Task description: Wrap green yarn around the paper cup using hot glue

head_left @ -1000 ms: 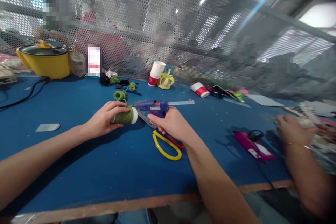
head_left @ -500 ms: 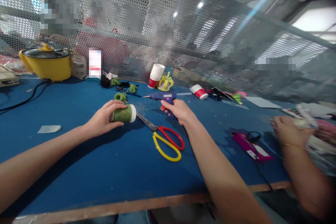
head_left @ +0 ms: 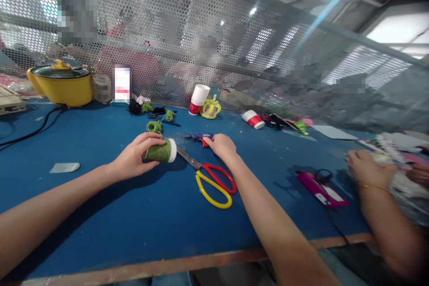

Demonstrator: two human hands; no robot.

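My left hand (head_left: 136, 156) is closed around a paper cup wrapped in green yarn (head_left: 158, 151), held on its side with the white end to the right. My right hand (head_left: 223, 146) grips a blue glue gun (head_left: 200, 136) with a red trigger, low over the table, its nozzle pointing left. The palm hides most of the gun's handle. Between my arms lie scissors (head_left: 197, 165) with one red and one yellow handle, their tips close to the cup's white end. Just behind the wrapped cup is a small coil of green yarn (head_left: 153, 126).
A yellow electric pot (head_left: 67, 87), a jar (head_left: 101, 88) and a phone (head_left: 122, 82) stand at the back left. Stacked paper cups (head_left: 199, 98) and a yellow woven basket (head_left: 211, 108) stand behind. To the right are a purple device (head_left: 320, 189) and another person's hand (head_left: 372, 170).
My right hand has lowered the glue gun towards the table and tipped it over, so less of its body shows. My left hand still holds the wrapped cup in nearly the same place.
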